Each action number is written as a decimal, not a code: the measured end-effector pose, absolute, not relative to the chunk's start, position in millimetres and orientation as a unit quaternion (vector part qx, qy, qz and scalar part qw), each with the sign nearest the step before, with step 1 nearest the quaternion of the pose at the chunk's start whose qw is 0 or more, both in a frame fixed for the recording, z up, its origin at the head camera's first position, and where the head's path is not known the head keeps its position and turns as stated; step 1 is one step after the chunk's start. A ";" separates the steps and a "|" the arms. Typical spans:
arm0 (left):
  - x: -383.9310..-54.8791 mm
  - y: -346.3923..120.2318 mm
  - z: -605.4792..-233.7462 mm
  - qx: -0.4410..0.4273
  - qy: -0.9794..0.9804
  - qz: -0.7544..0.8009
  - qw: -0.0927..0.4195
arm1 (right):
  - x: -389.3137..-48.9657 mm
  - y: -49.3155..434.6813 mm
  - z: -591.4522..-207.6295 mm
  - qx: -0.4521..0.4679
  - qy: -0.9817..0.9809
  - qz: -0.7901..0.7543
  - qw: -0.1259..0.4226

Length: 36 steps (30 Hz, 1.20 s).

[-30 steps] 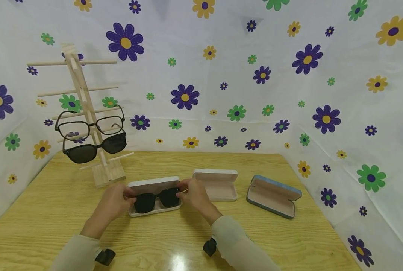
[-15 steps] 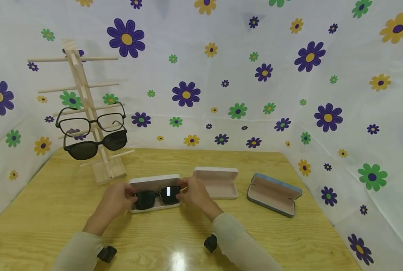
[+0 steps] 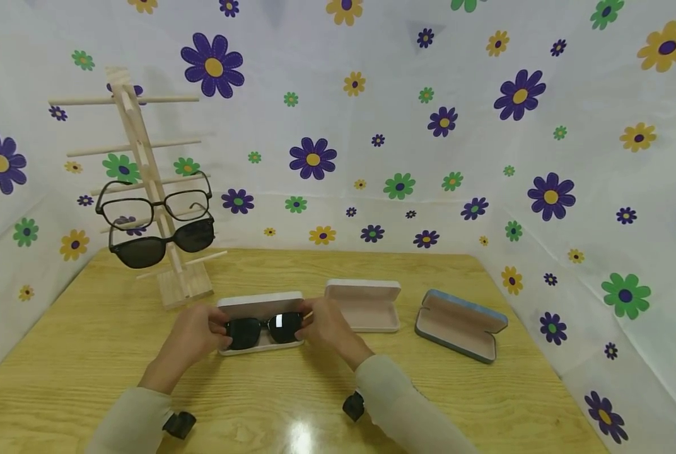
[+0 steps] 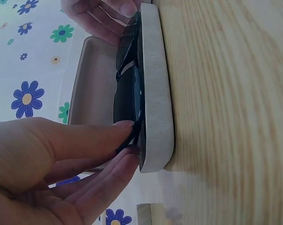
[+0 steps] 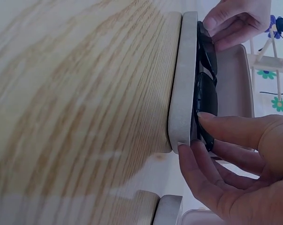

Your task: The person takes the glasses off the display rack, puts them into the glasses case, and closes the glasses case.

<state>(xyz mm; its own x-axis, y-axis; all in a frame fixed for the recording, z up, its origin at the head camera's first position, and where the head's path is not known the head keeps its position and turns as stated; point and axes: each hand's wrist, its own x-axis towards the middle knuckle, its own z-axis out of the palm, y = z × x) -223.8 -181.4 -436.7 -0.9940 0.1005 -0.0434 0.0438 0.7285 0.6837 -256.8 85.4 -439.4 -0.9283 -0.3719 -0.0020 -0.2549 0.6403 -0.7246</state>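
Observation:
Dark sunglasses [image 3: 244,333] lie in the opened white glasses case [image 3: 261,302], lenses toward me, a bright reflection on the right lens. At the left end, my left hand [image 3: 193,337] pinches the frame between thumb and fingers. My right hand [image 3: 328,328] grips the other end the same way. In the left wrist view, the lower lens [image 4: 127,96] stands up above the case's front wall [image 4: 157,93]. The right wrist view has my right thumb [image 5: 211,123] on the lens edge, with fingertips against the case's corner. The folded temples are hidden behind the lenses.
A wooden rack [image 3: 145,157] at the back left bears clear glasses [image 3: 125,211] and other sunglasses [image 3: 142,252]. Right of my hands stand an opened white case [image 3: 366,315] and an opened blue-grey case [image 3: 457,331]. A flowered cloth [image 3: 361,120] hangs behind the table [image 3: 258,403].
The sunglasses have tilted back slightly and sit a little deeper in the case, so the right lens now shows a reflection. Both hands keep their hold; the head view has shifted slightly.

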 end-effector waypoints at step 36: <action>-224.4 -181.9 -444.2 0.067 0.938 0.339 0.026 | -257.7 81.0 -448.6 -0.200 0.924 -0.325 0.032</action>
<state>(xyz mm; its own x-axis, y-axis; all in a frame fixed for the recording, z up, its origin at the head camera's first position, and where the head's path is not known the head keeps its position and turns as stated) -224.4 -181.9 -444.2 -0.9896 0.1439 -0.0026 0.1090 0.7613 0.6392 -257.7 81.0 -448.6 -0.9180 -0.3900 0.0717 -0.3491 0.7092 -0.6125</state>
